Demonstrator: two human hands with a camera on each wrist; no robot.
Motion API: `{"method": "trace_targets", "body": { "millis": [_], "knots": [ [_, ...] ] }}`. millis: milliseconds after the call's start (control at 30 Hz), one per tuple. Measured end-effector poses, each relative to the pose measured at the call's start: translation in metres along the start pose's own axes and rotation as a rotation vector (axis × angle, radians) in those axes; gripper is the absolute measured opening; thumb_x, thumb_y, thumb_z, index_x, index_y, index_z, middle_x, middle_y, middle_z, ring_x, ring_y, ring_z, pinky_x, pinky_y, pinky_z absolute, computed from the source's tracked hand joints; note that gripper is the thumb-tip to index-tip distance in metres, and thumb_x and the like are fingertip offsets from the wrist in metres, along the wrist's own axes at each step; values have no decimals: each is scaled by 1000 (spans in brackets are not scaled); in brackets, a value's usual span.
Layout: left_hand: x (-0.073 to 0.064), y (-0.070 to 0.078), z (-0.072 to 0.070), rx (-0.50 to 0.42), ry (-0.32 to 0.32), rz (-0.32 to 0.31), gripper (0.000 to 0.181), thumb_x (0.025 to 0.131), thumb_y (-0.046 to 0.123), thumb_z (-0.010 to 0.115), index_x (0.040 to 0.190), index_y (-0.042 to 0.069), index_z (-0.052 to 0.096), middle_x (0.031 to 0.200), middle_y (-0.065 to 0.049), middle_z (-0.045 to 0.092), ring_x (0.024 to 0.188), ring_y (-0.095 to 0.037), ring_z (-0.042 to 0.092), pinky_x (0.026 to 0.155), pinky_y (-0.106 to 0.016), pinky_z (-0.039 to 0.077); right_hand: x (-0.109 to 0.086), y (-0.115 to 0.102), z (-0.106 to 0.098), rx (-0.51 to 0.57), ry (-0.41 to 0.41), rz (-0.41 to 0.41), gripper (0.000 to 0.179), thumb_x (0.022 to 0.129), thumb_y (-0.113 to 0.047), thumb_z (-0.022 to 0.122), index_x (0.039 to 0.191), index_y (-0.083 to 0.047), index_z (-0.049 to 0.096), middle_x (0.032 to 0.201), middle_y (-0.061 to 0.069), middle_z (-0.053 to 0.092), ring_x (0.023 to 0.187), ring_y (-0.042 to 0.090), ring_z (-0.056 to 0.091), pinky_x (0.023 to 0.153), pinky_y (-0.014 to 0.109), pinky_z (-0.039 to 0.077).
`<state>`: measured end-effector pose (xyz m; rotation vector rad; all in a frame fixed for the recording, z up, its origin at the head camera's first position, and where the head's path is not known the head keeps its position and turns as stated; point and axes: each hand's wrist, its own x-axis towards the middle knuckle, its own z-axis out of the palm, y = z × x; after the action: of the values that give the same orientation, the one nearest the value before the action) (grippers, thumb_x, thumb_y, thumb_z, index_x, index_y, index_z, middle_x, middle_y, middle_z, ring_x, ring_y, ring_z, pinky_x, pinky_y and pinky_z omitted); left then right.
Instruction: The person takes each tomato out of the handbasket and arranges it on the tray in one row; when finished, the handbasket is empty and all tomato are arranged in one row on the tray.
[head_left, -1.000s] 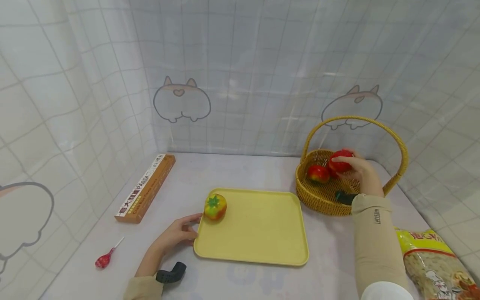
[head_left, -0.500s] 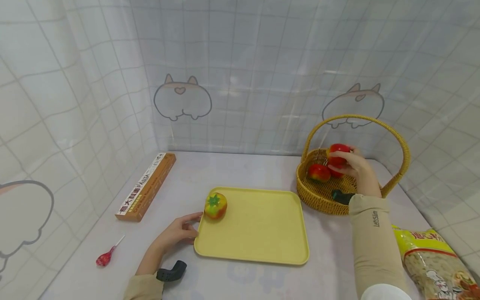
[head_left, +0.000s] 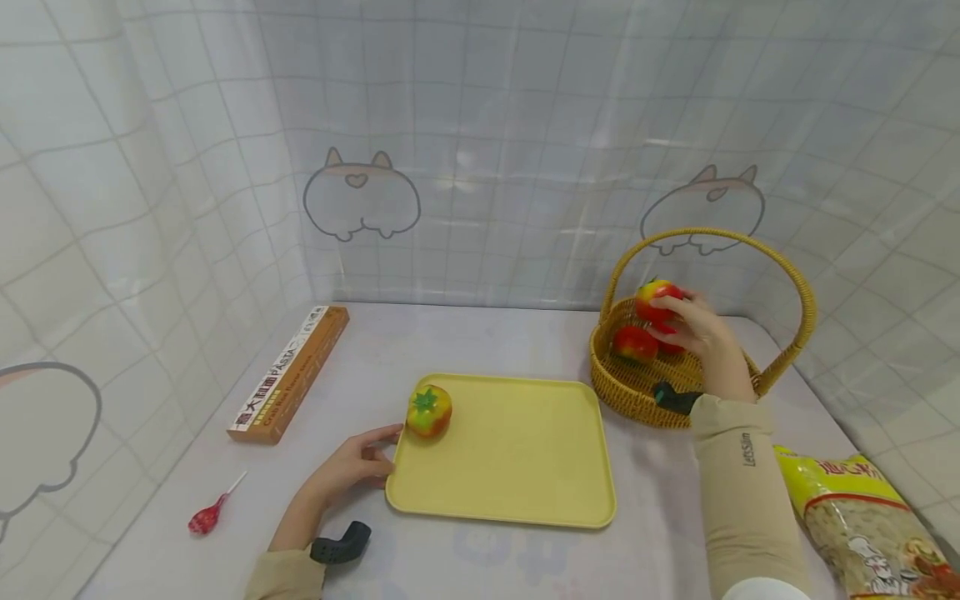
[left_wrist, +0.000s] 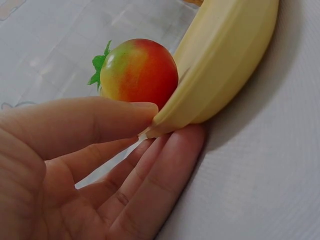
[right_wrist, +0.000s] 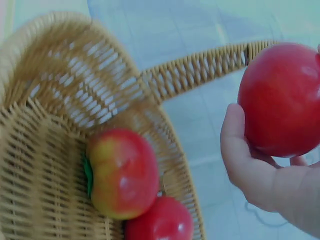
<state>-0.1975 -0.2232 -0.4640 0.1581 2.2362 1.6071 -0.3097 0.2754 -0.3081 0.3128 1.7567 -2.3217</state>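
In the head view my left hand (head_left: 348, 462) is at the left rim of a yellow tray (head_left: 525, 454). The left wrist view shows the thumb and fingers pinching the tray edge (left_wrist: 220, 75). A red-yellow tomato (head_left: 429, 411) with a green leafy top sits in the tray's upper left corner. My right hand (head_left: 701, 333) holds another tomato (right_wrist: 282, 100) up above the wicker basket (head_left: 637, 404), under its arched handle. Two more red-yellow tomatoes, one nearer (right_wrist: 122, 172) and one partly hidden (right_wrist: 162, 222), lie inside the basket.
A long pasta box (head_left: 288, 375) lies at the back left. In front of it is a red lollipop (head_left: 213, 510). A plastic food bag (head_left: 862, 525) with a yellow top lies at the right, beside my right sleeve. A grid-patterned curtain (head_left: 480, 150) closes off the back and sides.
My right hand has lifted the tomato from low in the basket and moved it up and left, turning its green top upward. The left hand has stayed at the tray rim.
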Motion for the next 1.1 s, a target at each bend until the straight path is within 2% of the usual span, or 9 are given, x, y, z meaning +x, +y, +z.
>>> {"method": "trace_targets", "body": {
  "millis": [133,233,333,433,733,933,1100],
  "knots": [
    [-2,1,0,-3,0,-2,65,81,7,64,139,1,37,127,-21,47,76,-19,58,69,-33,56,-3,2,10,6,-76,-55,92,84,-3,62,145,-21,-5,115,-5,32,106,13,39,92,32,46],
    [-2,1,0,-6,0,-6,65,80,7,64,139,1,37,128,-21,46,76,-19,58,69,-33,56,-6,3,17,-1,-121,-96,83,84,2,59,144,-20,6,117,-4,31,107,13,37,88,30,49],
    [-1,0,1,-7,1,-9,65,80,7,65,139,2,38,127,-21,47,76,-19,58,70,-33,56,-8,5,23,-2,-151,-135,72,83,6,58,139,-18,18,118,-4,33,108,15,37,86,29,50],
    [-1,1,1,-9,0,-7,65,80,7,65,139,2,38,127,-21,47,76,-19,59,70,-33,56,-11,8,30,2,-169,-157,69,82,8,59,134,-19,23,119,-4,32,109,16,37,88,31,50],
    [0,4,1,-11,-6,2,65,80,7,64,139,0,38,125,-20,47,76,-19,59,70,-34,56,-12,22,51,-76,-216,-179,75,81,12,56,134,-25,18,125,-2,26,110,20,36,87,33,50],
    [-1,4,0,-4,-27,25,66,79,5,64,139,-2,37,124,-22,48,75,-19,59,69,-30,55,-12,33,67,-161,-258,-218,82,81,15,54,139,-24,12,131,3,21,109,23,37,78,29,54],
    [-1,5,0,2,-31,31,67,78,5,64,139,-2,36,127,-24,47,75,-18,59,68,-29,55,-12,43,78,-192,-313,-236,83,80,17,54,139,-22,11,135,5,18,110,26,38,73,26,54]
  ]
}}
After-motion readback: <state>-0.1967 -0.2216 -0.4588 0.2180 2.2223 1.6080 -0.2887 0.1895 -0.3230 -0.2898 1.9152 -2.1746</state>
